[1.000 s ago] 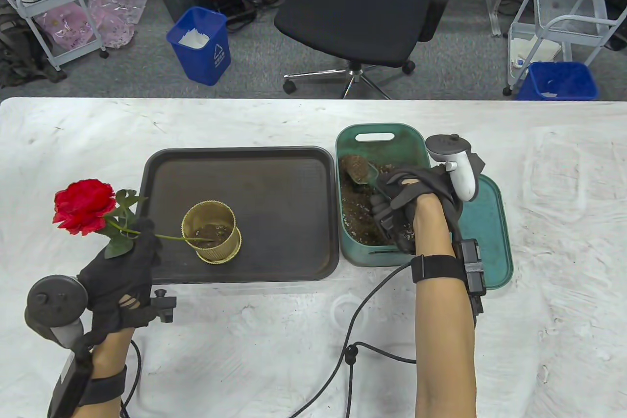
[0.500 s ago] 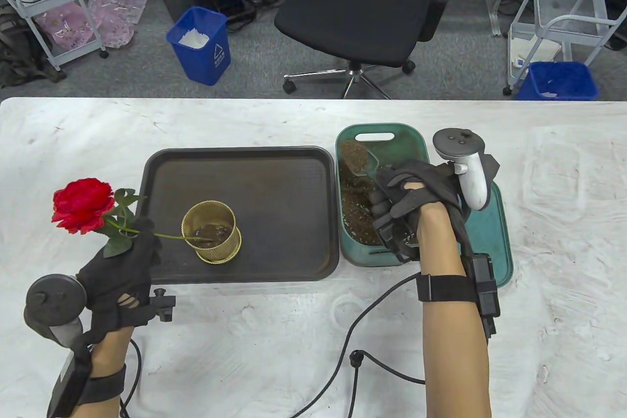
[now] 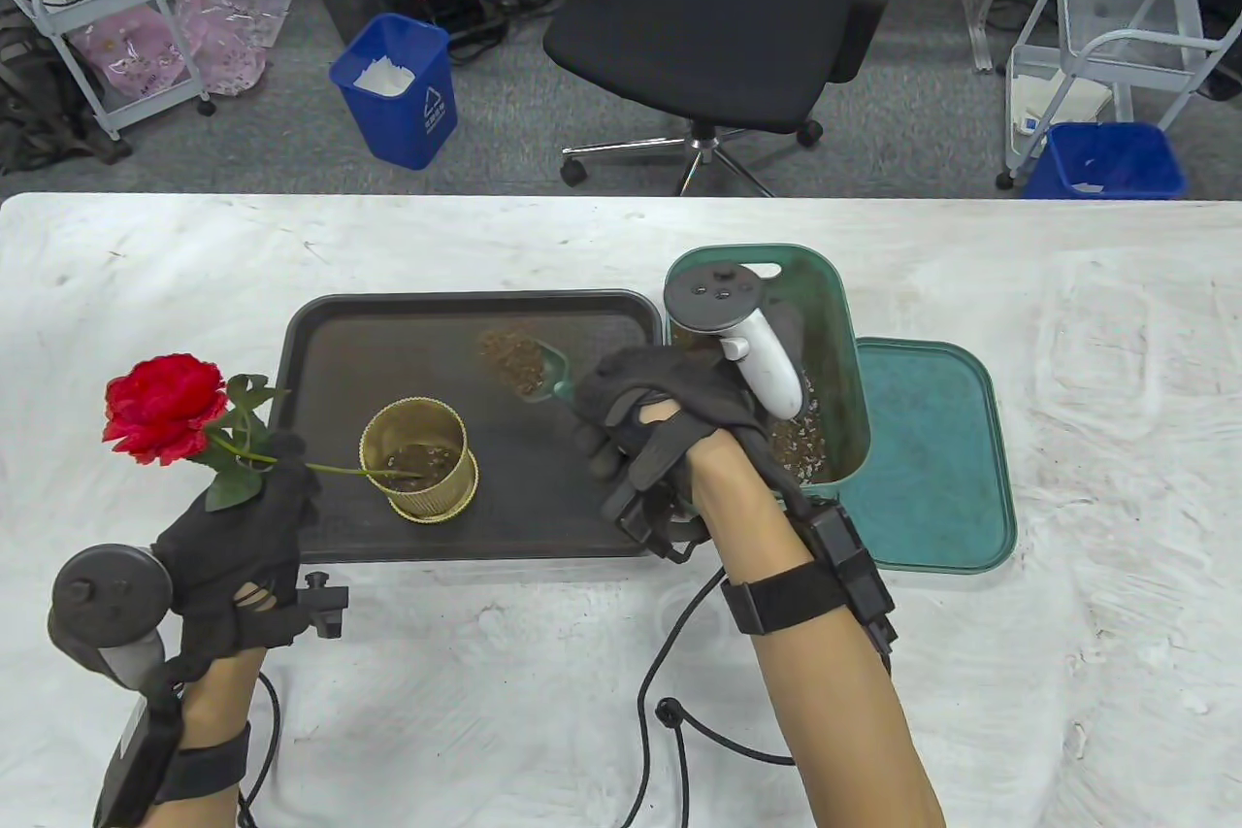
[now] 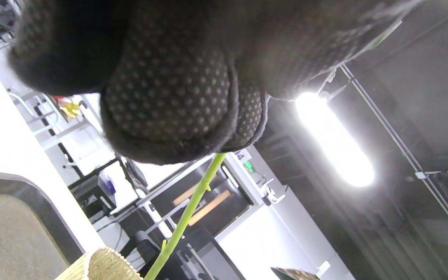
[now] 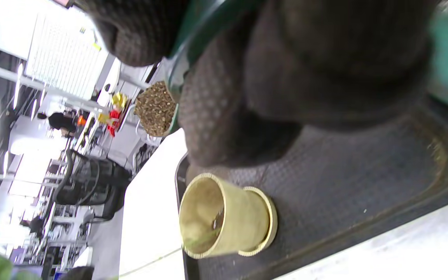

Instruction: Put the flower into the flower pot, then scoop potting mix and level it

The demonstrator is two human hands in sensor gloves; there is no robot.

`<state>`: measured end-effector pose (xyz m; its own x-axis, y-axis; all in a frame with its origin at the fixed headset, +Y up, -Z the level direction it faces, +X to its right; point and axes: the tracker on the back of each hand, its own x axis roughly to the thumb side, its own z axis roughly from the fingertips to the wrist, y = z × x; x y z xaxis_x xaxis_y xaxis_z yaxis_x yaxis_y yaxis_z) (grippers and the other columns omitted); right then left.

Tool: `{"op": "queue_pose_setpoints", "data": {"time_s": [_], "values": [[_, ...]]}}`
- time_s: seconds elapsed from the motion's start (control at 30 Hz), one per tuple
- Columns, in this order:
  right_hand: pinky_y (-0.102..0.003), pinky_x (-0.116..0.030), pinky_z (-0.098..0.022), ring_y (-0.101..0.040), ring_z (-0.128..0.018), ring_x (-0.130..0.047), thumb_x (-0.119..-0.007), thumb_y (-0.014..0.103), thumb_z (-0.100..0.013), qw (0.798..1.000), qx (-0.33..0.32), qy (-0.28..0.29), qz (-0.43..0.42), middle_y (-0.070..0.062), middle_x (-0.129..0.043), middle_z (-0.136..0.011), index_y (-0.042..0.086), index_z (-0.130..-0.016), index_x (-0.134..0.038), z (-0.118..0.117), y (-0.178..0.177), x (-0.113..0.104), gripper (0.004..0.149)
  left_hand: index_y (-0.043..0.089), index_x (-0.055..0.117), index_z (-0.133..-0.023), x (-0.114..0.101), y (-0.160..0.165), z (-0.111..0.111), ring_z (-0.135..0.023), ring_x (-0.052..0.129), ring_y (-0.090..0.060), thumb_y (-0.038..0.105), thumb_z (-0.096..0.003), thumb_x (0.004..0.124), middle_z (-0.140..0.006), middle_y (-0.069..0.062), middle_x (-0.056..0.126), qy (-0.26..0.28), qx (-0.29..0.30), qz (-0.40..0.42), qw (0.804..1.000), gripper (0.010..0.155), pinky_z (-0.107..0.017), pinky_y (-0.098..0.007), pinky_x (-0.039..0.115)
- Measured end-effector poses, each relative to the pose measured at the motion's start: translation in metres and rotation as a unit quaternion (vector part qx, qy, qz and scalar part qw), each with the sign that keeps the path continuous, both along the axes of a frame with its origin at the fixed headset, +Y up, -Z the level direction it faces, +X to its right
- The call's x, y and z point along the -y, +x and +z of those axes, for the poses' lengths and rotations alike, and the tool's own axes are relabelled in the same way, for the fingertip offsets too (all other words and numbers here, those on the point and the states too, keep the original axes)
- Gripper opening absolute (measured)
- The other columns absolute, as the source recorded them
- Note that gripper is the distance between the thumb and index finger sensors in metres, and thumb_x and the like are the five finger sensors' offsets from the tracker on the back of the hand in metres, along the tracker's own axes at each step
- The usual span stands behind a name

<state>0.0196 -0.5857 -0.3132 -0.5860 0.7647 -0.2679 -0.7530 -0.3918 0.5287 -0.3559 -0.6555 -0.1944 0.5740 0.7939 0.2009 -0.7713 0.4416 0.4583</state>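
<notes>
While the left hand (image 3: pixel 247 527) pinched the flower (image 3: pixel 160 406) by its stem at the near left of the tray (image 3: pixel 320 323), the table view showed the stem's end resting in the flower pot (image 3: pixel 419 459) and the bloom leaning out to the left. The right hand (image 3: pixel 650 420) gripped a scoop (image 3: pixel 519 362) heaped with potting mix, held over the tray between the pot and the green bin (image 3: pixel 844 343); the bin's lid (image 3: pixel 941 449) lay to its right.

From the left wrist view, gloved fingertips (image 4: pixel 169 89) were pressed together on the green stem (image 4: pixel 193 206).

From the right wrist view, curled fingers (image 5: pixel 224 109) clasped the scoop's handle, the loaded bowl (image 5: pixel 156 109) beyond them and the pot (image 5: pixel 224 217) nearer.

Judging by this, the scooping step was under way; next the scoop needed carrying level to the pot's mouth and tipping gently beside the stem, without spilling
</notes>
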Motion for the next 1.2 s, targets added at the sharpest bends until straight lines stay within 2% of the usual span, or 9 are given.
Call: {"op": "queue_pose_setpoints", "data": {"time_s": [0.23,0.47,0.63,0.8,0.9,0.97,1.2], "values": [[-0.035,-0.096,-0.009,-0.026,-0.024,-0.107,-0.071,0.031,-0.042,0.999,-0.049,-0.013,0.018,-0.016,-0.098,-0.058,0.000,-0.085,-0.073,0.004,-0.042,0.024,0.053,0.021,0.094,-0.077,0.000,0.000,0.000,-0.023,0.114,-0.014,0.045,-0.0424,0.088,-0.057,0.003,0.107,0.001,0.001,-0.003,1.000,0.042,-0.025,-0.032,0.096],[-0.035,-0.096,-0.010,-0.027,-0.025,-0.107,-0.072,0.032,-0.042,0.996,-0.070,-0.018,0.054,-0.016,-0.098,-0.058,0.000,-0.085,-0.073,0.006,-0.064,0.049,0.053,0.021,0.094,-0.077,0.000,0.002,0.001,-0.023,0.114,-0.014,0.045,-0.0425,0.088,-0.057,0.003,0.107,0.003,0.003,-0.008,1.000,0.042,-0.025,-0.032,0.096],[-0.035,-0.096,-0.010,-0.027,-0.025,-0.107,-0.076,0.033,-0.043,0.994,-0.064,0.017,0.086,-0.016,-0.098,-0.059,0.001,-0.085,-0.073,0.008,-0.077,0.055,0.053,0.021,0.094,-0.077,0.001,0.003,0.001,-0.023,0.114,-0.014,0.045,-0.0425,0.088,-0.057,0.003,0.107,0.005,0.005,-0.012,1.000,0.042,-0.025,-0.032,0.096],[-0.037,-0.095,-0.011,-0.028,-0.026,-0.107,-0.079,0.034,-0.042,0.984,-0.068,0.079,0.141,-0.016,-0.099,-0.060,0.002,-0.086,-0.074,0.017,-0.092,0.049,0.054,0.021,0.094,-0.077,0.001,0.003,0.001,-0.023,0.114,-0.014,0.045,-0.0425,0.088,-0.057,0.003,0.107,0.005,0.004,-0.014,1.000,0.042,-0.025,-0.032,0.096],[-0.037,-0.095,-0.012,-0.029,-0.026,-0.107,-0.082,0.034,-0.041,0.969,-0.081,0.134,0.190,-0.015,-0.099,-0.060,0.003,-0.086,-0.074,0.022,-0.102,0.041,0.054,0.021,0.094,-0.077,0.001,0.003,0.001,-0.023,0.114,-0.014,0.045,-0.0425,0.088,-0.057,0.003,0.107,0.004,0.003,-0.010,1.000,0.042,-0.025,-0.032,0.096],[-0.038,-0.095,-0.013,-0.029,-0.027,-0.107,-0.084,0.033,-0.040,0.950,-0.094,0.184,0.234,-0.015,-0.099,-0.061,0.004,-0.086,-0.075,0.028,-0.111,0.034,0.055,0.021,0.094,-0.077,0.001,0.004,0.002,-0.023,0.114,-0.014,0.045,-0.0425,0.088,-0.057,0.003,0.107,0.004,0.003,-0.010,1.000,0.042,-0.025,-0.032,0.096],[-0.039,-0.095,-0.014,-0.029,-0.028,-0.107,-0.085,0.033,-0.039,0.894,-0.129,0.282,0.323,-0.014,-0.099,-0.061,0.006,-0.086,-0.076,0.045,-0.129,0.023,0.055,0.021,0.094,-0.077,0.001,0.004,0.002,-0.023,0.114,-0.014,0.045,-0.0425,0.088,-0.057,0.003,0.107,0.005,0.004,-0.011,1.000,0.042,-0.025,-0.032,0.096]]}}
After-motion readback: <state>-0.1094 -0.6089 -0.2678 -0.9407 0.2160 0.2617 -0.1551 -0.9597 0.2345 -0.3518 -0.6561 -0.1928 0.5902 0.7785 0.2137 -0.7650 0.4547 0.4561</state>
